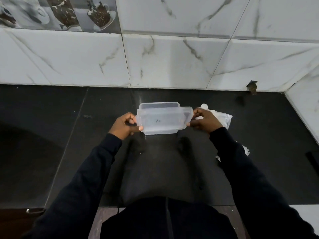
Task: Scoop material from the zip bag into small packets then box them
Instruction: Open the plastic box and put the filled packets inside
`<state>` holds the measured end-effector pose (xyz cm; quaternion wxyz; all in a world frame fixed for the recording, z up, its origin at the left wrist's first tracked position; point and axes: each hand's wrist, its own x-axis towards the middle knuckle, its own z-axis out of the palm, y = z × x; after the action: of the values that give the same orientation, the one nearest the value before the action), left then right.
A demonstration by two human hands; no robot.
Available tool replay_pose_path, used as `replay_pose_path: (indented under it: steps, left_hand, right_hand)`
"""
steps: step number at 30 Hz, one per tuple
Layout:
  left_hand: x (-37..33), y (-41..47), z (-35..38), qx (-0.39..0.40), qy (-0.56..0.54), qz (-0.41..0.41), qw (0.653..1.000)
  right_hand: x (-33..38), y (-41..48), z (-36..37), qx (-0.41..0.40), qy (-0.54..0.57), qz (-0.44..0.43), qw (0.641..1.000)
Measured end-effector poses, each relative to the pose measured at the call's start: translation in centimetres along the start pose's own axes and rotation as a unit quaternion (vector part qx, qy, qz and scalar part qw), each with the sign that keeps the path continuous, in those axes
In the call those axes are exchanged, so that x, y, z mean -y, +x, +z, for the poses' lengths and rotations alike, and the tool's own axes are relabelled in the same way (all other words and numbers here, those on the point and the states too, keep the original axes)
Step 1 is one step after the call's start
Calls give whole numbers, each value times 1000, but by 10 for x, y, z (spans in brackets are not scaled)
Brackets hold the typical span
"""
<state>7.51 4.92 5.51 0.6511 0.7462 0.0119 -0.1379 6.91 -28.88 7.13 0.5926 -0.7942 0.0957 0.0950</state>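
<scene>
A clear plastic box (159, 124) is held above the black counter (51, 135), its translucent lid (187, 116) shifted off toward the right end. My left hand (125, 125) grips the box's left end, thumb on the front edge. My right hand (204, 120) pinches the lid's right edge. Behind my right hand lies a clear zip bag (222, 119) with pale contents, and a small white round piece (204, 106) shows just above the hand. Small clear packets (246, 150) peek out beside my right sleeve, mostly hidden.
A white marble-tiled wall (172, 61) backs the counter, and a second tiled wall (305, 104) closes the right side. A dark flat object (313, 161) lies at the counter's right edge. The counter's front edge runs just ahead of my body.
</scene>
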Motion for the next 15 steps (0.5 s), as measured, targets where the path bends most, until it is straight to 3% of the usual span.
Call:
replay_pose_path:
  steps: [3,5,11,15]
  left_hand:
    - [16,-26,5,10,43,77,996]
    - [33,-43,8,-3,71,90,993]
    - [80,-66,20,-48,-35,-51,997]
    - [91,-62,24,-42,59,-28,997]
  right_hand:
    - [-28,-30,8,0,-14,-64,998]
    - [-51,-47,16,1,1,-57,998]
    - [-107,-61,34,-29,53,29,998]
    - [-119,-57,45,-51,6,34,998]
